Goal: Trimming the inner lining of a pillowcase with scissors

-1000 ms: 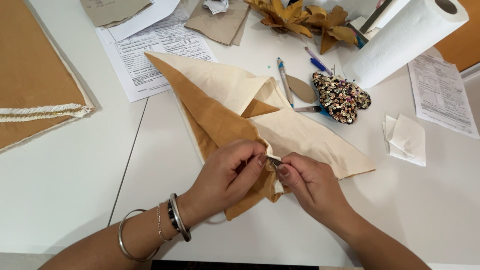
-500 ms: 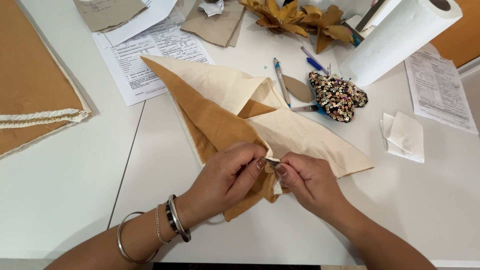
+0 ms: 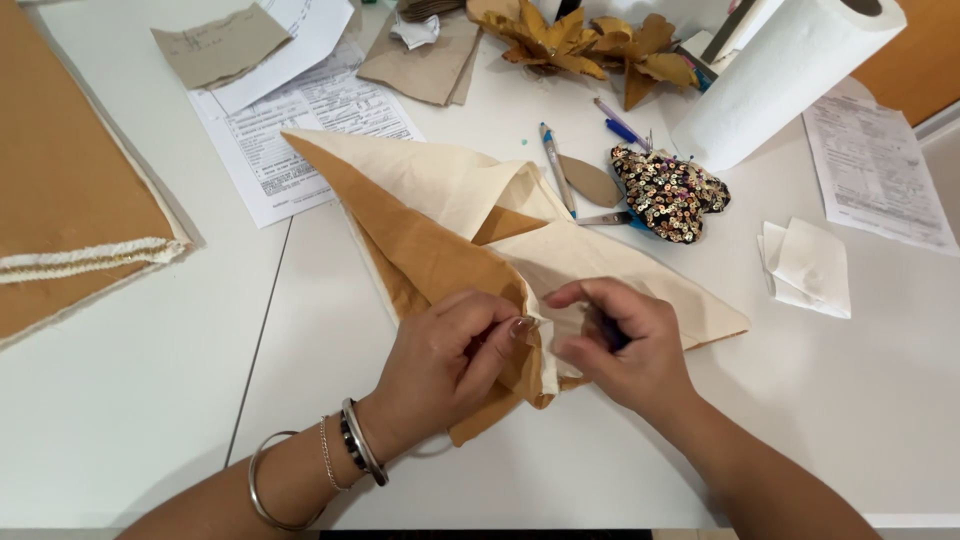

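Note:
A folded piece of cream and mustard fabric (image 3: 440, 215) lies on the white table (image 3: 150, 400). My left hand (image 3: 450, 360), with bangles on the wrist, pinches the fabric's folded edge near the middle. My right hand (image 3: 620, 345) rests on the cream side just to the right, fingers curled around a small dark object that I cannot make out. The two hands are almost touching at the fold.
A sequined pincushion (image 3: 668, 192), small scissors (image 3: 605, 218), pens (image 3: 556, 165) and a paper towel roll (image 3: 785, 75) lie behind the fabric. Printed sheets (image 3: 300, 130), brown fabric leaves (image 3: 590, 45), folded white tissue (image 3: 808, 268) and a large tan cloth (image 3: 70, 200) surround the work.
My hands stay on the fold; the right hand's fingers have shifted slightly along the cream edge. The view has tilted a little.

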